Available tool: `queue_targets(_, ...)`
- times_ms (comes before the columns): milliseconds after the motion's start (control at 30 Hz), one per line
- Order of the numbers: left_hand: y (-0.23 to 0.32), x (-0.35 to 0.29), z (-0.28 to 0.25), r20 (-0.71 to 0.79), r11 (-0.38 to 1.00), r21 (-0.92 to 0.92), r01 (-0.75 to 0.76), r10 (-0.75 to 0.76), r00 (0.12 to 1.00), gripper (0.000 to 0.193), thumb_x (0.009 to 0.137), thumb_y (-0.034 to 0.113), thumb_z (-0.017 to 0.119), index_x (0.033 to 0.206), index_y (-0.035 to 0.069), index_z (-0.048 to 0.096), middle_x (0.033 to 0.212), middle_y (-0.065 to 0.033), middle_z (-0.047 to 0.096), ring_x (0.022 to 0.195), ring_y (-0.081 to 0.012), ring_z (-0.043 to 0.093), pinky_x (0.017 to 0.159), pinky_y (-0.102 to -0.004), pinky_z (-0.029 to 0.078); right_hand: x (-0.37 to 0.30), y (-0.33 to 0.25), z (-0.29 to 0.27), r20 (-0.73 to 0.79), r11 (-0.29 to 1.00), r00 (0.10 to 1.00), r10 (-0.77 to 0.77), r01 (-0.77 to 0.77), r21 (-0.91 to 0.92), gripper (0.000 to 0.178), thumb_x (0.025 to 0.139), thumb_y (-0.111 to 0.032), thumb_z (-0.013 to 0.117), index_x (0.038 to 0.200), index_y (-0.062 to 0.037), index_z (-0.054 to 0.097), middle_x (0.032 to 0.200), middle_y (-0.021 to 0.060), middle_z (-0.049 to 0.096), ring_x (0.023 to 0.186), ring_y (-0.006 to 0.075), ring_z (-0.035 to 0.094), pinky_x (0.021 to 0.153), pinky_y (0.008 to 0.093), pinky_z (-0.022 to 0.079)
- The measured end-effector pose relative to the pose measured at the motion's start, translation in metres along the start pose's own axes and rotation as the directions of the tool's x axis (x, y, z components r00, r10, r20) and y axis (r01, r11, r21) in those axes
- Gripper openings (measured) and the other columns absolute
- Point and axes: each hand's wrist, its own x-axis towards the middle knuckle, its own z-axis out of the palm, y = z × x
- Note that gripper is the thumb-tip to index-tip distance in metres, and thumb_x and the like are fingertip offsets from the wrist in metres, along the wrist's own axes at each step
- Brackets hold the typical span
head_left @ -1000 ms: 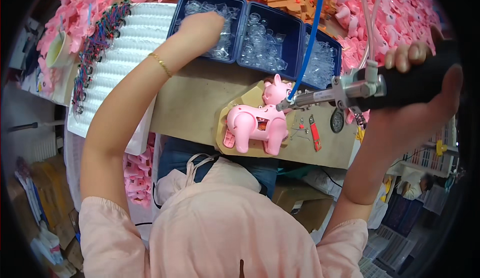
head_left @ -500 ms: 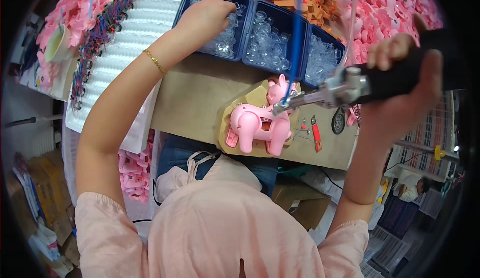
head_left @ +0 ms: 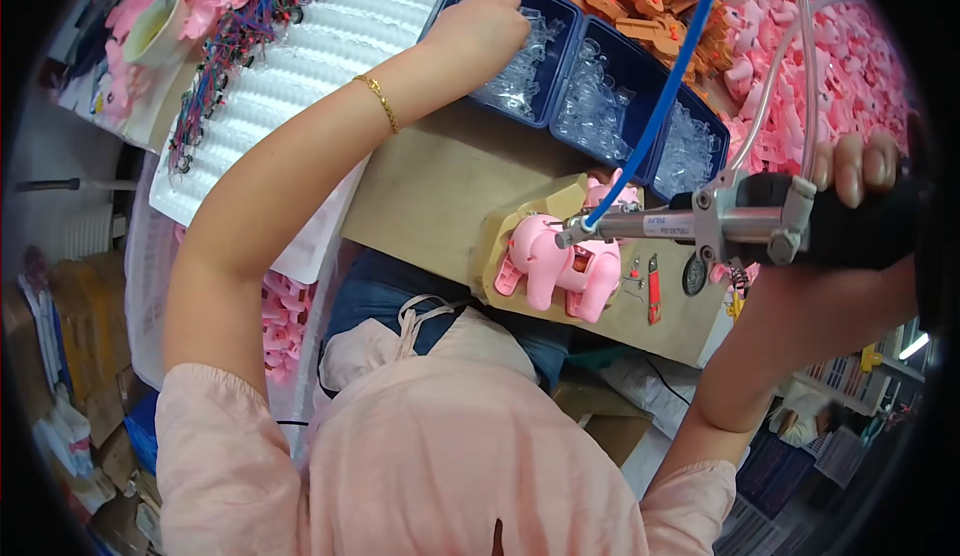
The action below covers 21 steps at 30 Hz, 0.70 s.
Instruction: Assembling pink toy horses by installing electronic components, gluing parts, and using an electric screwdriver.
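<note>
In the head view, the person's left hand (head_left: 485,41) is at the leftmost dark blue plastic bin (head_left: 566,46), which holds small clear plastic parts (head_left: 520,84); its fingertips are hidden, so their grip cannot be told; two matching bins (head_left: 647,91) beside it hold similar pieces; the right hand (head_left: 852,171) is wrapped around a black-handled metal tool (head_left: 735,224); a pink plastic animal toy (head_left: 543,268) lies on a tan holder (head_left: 545,201).

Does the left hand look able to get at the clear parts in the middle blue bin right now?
Probably yes: the left hand is at the adjoining left bin, and the clear parts lie uncovered. Only the bins' walls seem between; the blue hose crosses further right.
</note>
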Motion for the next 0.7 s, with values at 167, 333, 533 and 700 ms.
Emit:
queue_targets(167,0.006,0.004,0.001,-0.008,0.999,-0.002,0.033,-0.033,0.999,0.013,0.078,0.013,0.058,0.074,0.002,0.063,0.086,-0.0124,0.057,0.081,-0.0289,0.059,0.071,-0.0384,0.051,-0.016,0.012,0.005,0.089,0.991,0.994,0.066,-0.076,0.113,0.023,0.088,-0.024,0.043,0.096,-0.0035,0.048,0.071,0.0032,0.044,0.059,0.0121,0.041,0.058,0.0264,0.035)
queue_targets(333,0.013,0.005,-0.027,0.218,0.988,-0.089,0.125,-0.103,0.971,0.021,0.079,0.020,0.063,0.082,0.000,0.064,0.090,-0.0161,0.058,0.086,-0.0318,0.059,0.070,-0.0390,0.051,-0.005,0.016,0.006,0.217,0.999,0.975,0.049,-0.053,0.011,0.027,0.086,-0.028,0.047,0.093,-0.0029,0.048,0.073,0.0035,0.044,0.061,0.0126,0.042,0.059,0.0266,0.036)
queue_targets(533,0.003,-0.020,-0.033,-0.188,0.995,-0.096,-0.009,-0.010,0.982,0.012,0.077,0.011,0.055,0.080,0.002,0.062,0.084,-0.0131,0.057,0.081,-0.0325,0.057,0.070,-0.0410,0.048,0.011,-0.030,0.011,0.067,0.991,0.993,-0.098,0.103,-0.084,0.062,0.079,-0.066,0.048,0.070,-0.0046,0.048,0.064,0.0054,0.050,0.052,0.0172,0.049,0.049,0.0266,0.043)
queue_targets(700,0.056,-0.093,-0.109,-0.018,0.905,-0.413,0.097,-0.115,0.993,0.015,0.077,0.013,0.054,0.087,0.005,0.062,0.081,-0.0115,0.058,0.079,-0.0288,0.058,0.070,-0.0394,0.047,-0.014,-0.025,0.010,0.097,0.988,0.993,-0.074,0.086,-0.128,0.058,0.080,-0.061,0.047,0.075,-0.0038,0.049,0.066,0.0048,0.049,0.054,0.0160,0.047,0.049,0.0262,0.041)
